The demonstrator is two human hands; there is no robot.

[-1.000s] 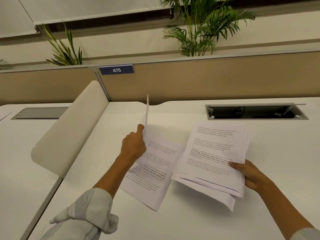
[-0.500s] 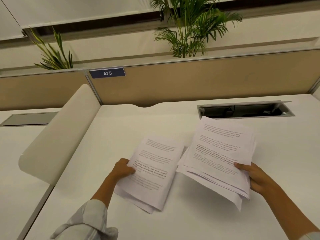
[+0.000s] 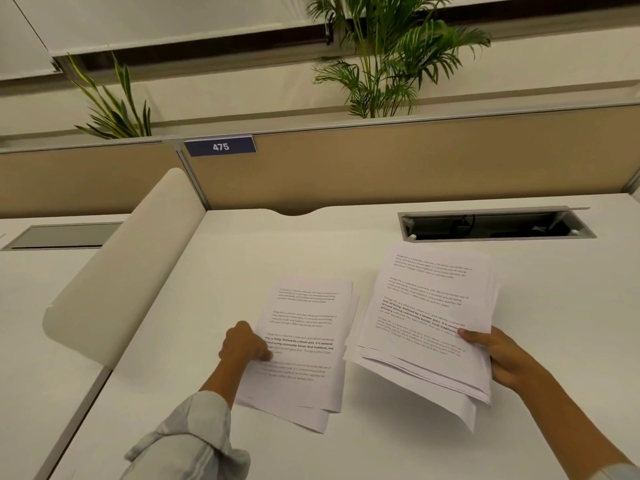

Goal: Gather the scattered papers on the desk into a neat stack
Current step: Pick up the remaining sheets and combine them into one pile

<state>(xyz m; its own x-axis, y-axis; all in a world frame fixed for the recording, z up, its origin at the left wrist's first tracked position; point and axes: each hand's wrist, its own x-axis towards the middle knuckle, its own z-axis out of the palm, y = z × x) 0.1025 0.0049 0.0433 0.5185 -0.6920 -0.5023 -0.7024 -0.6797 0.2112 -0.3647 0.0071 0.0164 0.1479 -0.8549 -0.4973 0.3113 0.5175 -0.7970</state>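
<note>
Two bundles of printed white sheets are in my hands over the white desk (image 3: 346,452). My left hand (image 3: 244,344) pinches the left edge of the smaller bundle (image 3: 304,344), a few sheets lying low on the desk with uneven bottom edges. My right hand (image 3: 498,355) grips the right edge of the larger bundle (image 3: 426,317), thumb on top. That bundle is lifted off the desk and tilted, its lower edges fanned out. The two bundles sit side by side, almost touching.
A cream rounded divider panel (image 3: 121,268) slants along the desk's left side. An open cable tray (image 3: 491,226) is cut into the desk behind the larger bundle. A tan partition (image 3: 415,164) with a "475" label (image 3: 220,146) and plants closes off the back.
My left hand laid the raised single sheet down on the left papers, then gripped that bundle by its left edge. The right bundle rose slightly and stayed in my right hand.
</note>
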